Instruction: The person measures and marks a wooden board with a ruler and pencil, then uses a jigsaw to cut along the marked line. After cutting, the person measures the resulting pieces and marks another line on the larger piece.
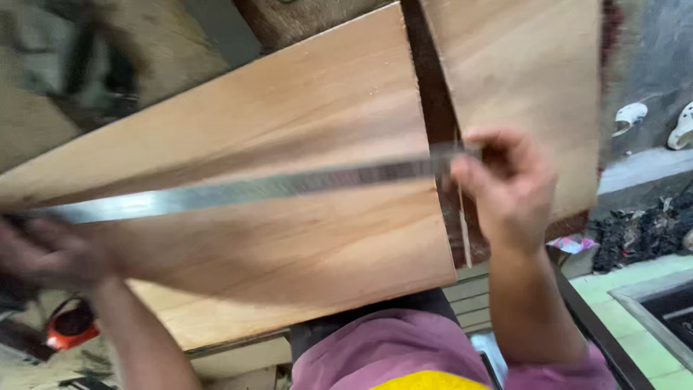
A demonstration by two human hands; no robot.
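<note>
Currently the long steel ruler (253, 189) lies across the near plywood sheet (289, 217), its right end pinched closed in the right hand (505, 184) at the sheet's right edge. The left hand (50, 253) presses its left end flat, though blur hides the grip there. Both ends should, in my judgement, stay firmly held down so the ruler does not skew.

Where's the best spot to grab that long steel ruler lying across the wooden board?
Probably by its two ends, as now: the ruler is long, thin and flat on the board. The right hand pinches the right end from above at the board's edge; the left hand steadies the left end.
</note>
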